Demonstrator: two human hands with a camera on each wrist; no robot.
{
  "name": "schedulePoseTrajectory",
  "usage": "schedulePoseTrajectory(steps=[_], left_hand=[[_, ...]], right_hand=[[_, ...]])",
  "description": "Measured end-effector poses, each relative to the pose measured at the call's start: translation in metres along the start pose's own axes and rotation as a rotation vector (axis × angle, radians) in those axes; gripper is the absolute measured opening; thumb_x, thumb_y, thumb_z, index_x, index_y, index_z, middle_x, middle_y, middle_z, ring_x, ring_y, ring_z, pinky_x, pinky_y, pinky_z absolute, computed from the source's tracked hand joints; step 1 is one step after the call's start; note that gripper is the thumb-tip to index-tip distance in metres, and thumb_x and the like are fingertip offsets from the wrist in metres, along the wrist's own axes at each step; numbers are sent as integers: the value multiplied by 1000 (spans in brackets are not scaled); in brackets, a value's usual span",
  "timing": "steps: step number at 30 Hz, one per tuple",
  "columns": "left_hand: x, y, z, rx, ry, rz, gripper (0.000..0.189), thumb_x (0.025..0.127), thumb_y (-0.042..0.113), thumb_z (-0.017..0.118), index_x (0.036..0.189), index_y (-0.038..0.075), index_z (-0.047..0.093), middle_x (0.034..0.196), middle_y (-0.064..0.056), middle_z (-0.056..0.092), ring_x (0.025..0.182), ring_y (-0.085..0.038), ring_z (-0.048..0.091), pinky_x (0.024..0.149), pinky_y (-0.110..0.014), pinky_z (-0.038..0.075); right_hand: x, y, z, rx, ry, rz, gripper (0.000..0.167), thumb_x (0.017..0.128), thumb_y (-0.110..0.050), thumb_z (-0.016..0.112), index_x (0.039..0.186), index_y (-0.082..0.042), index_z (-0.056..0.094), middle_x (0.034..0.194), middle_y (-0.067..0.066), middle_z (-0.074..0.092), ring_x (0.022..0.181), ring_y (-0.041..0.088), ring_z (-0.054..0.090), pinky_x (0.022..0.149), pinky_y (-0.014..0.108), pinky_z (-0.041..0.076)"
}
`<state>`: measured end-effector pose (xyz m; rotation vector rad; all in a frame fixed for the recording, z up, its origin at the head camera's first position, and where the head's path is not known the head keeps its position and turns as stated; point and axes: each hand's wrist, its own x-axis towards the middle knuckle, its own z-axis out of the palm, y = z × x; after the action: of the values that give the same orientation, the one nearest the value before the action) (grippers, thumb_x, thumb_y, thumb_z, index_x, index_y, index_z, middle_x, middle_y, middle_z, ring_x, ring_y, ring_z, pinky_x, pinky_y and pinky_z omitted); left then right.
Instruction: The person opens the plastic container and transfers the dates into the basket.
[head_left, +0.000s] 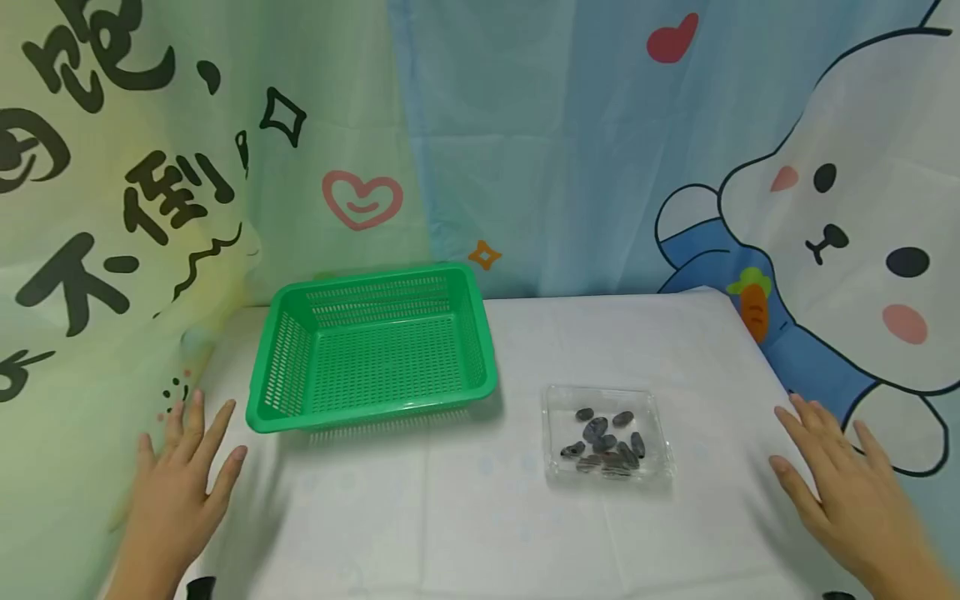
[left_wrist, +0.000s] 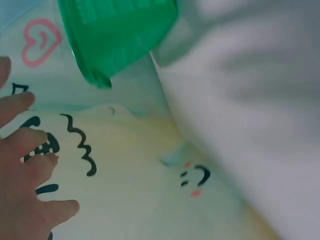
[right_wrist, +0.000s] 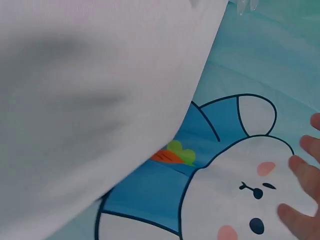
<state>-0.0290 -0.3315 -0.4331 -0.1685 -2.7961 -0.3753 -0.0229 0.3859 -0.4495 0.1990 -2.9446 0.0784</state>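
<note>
My left hand [head_left: 180, 492] is spread with straight fingers at the table's left side, holding nothing. Nearest to it is a green plastic basket [head_left: 375, 408] with perforated walls, whose corner also shows in the left wrist view [left_wrist: 115, 50]. On the other side, my right hand [head_left: 855, 492] has its fingers spread and holds nothing. To its left lies a clear plastic tray [head_left: 555, 417] with several dark, oval, stone-like pieces [head_left: 596, 430] in it, some with pale streaks. In the right wrist view, fingertips [right_wrist: 305, 172] show at the right edge.
A white cloth [head_left: 450, 517] covers the table, its far edge running behind the basket. Behind hangs a printed curtain [head_left: 510, 150] with hearts, lettering and a white cartoon animal [head_left: 862, 275]. Dark wristband parts [head_left: 201, 587] show at the bottom.
</note>
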Motion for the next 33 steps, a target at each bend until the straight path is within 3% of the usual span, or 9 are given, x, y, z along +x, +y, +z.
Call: schedulePoseTrajectory(steps=[4, 8, 11, 15, 16, 19, 24, 30, 33], left_hand=[[-3, 15, 9, -90, 176, 0, 45, 103, 20, 63, 147, 8, 59, 156, -26, 49, 150, -49, 40, 120, -80, 16], [-8, 29, 17, -192, 296, -25, 38, 96, 6, 69, 134, 8, 69, 135, -22, 69, 125, -48, 62, 115, -75, 31], [-12, 39, 21, -254, 328, -40, 40, 91, -2, 71, 129, 8, 72, 122, -18, 76, 107, -38, 67, 113, -45, 45], [-17, 53, 27, -324, 285, -108, 38, 92, -5, 71, 126, 13, 75, 114, -9, 78, 106, -6, 64, 97, -5, 35], [-17, 57, 28, -347, 262, -139, 37, 94, -3, 70, 126, 15, 75, 115, -7, 78, 109, 3, 61, 99, 0, 30], [-18, 68, 34, -414, 195, -210, 32, 99, 2, 68, 127, 16, 73, 116, -2, 78, 109, 19, 53, 98, 0, 34], [-19, 84, 46, -572, 96, -277, 26, 105, 9, 62, 129, 14, 71, 115, 2, 78, 101, 11, 64, 91, -4, 46], [-19, 103, 62, -773, 17, -322, 24, 107, 13, 60, 127, 17, 71, 111, 2, 78, 97, -1, 71, 89, -10, 51], [-17, 113, 70, -882, -23, -325, 23, 107, 15, 60, 127, 12, 71, 111, -5, 79, 96, -8, 73, 89, -14, 53]], right_hand=[[-4, -7, 1, 21, 156, -50, 62, 111, -42, 47, 157, 0, 41, 158, 29, 44, 164, 30, 12, 132, 59, -5], [-5, -14, 7, 69, 315, -118, 70, 111, -57, 32, 149, -3, 55, 142, 28, 62, 162, 11, 19, 133, 59, 6], [-4, -23, 13, 112, 406, -156, 72, 109, -62, 33, 144, -5, 62, 134, 27, 68, 158, 2, 24, 133, 58, 13], [-3, -37, 22, 188, 458, -188, 69, 108, -61, 40, 137, -5, 68, 132, 23, 70, 156, -2, 30, 133, 54, 16], [-2, -41, 23, 214, 460, -191, 68, 108, -61, 41, 136, -5, 68, 132, 23, 70, 155, -2, 31, 134, 51, 16], [2, -53, 27, 283, 443, -183, 67, 107, -61, 43, 137, -6, 68, 136, 19, 69, 154, 3, 38, 134, 37, 17], [7, -73, 32, 369, 395, -191, 68, 107, -61, 43, 136, -6, 69, 137, 17, 69, 147, 15, 48, 130, 22, 19], [14, -93, 45, 491, 464, -320, 60, 108, -53, 48, 128, -2, 73, 129, 18, 72, 142, 14, 52, 127, 23, 28], [13, -102, 51, 526, 487, -345, 58, 108, -51, 50, 126, 0, 73, 129, 18, 72, 143, 12, 52, 126, 25, 30]])
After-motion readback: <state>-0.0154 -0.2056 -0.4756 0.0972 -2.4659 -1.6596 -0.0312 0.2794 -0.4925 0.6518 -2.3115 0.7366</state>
